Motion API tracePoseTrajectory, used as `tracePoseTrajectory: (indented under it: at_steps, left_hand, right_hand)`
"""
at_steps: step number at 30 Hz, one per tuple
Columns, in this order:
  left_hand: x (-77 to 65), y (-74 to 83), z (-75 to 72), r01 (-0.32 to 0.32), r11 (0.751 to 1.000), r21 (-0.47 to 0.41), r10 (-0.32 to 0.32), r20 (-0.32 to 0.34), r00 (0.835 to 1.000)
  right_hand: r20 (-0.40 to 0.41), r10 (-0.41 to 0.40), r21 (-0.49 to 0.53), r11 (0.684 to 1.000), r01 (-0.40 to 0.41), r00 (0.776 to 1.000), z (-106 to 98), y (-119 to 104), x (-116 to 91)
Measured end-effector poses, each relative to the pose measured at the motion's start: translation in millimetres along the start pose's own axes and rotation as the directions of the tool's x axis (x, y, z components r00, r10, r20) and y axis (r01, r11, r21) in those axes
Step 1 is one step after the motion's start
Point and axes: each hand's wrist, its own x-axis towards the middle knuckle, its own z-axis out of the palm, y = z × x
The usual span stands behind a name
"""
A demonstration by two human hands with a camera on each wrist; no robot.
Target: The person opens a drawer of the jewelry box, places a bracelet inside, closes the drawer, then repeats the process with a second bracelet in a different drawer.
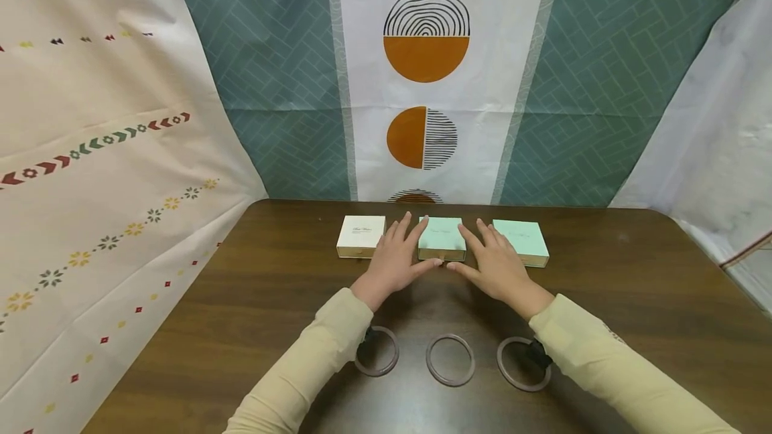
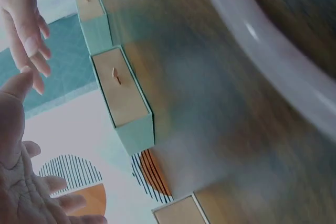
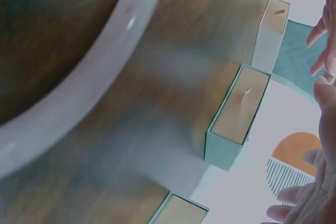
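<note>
Both hands reach out over the table, empty, with fingers spread. My left hand point(image 1: 395, 260) is just in front of the white box point(image 1: 360, 233) and the middle mint-green box point(image 1: 441, 236). Between that middle box and the right mint-green box point(image 1: 523, 240) is my right hand point(image 1: 496, 263), its thumb tip close to the left thumb's. Each box front is a tan drawer with a small pull tab, seen on the middle box point(image 2: 121, 87) in the left wrist view. Three pale mauve bangles lie nearer me: a left bangle point(image 1: 395, 353), a middle bangle point(image 1: 450, 382) and a right bangle point(image 1: 525, 388).
The dark wood table point(image 1: 253, 327) carries everything. A patterned curtain point(image 1: 283, 86) hangs behind its far edge, and a cream cloth point(image 1: 120, 186) with printed motifs slopes along the left. White fabric point(image 1: 718, 119) hangs at the right.
</note>
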Motion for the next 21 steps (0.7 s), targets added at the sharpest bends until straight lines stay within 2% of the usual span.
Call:
tracePoseTrajectory:
  at_steps: [5,10,21]
  left_hand:
    - [1.3,-5.4,-3.8,-0.024,1.000,-0.016,0.023,-0.045,0.999]
    - [2.2,-10.8,-6.7,-0.032,0.998,-0.058,0.030,-0.048,0.998]
    - [1.9,-16.9,-12.7,0.012,0.992,-0.125,-0.016,-0.036,0.999]
  right_hand:
    - [-0.025,-0.008,0.044,0.999,0.010,1.000,-5.8,0.3,-0.1]
    - [-0.061,-0.019,0.073,0.997,0.023,0.998,-6.5,-2.2,1.4]
    - [-0.065,0.000,0.183,0.983,0.012,0.998,-4.5,-9.5,0.8]
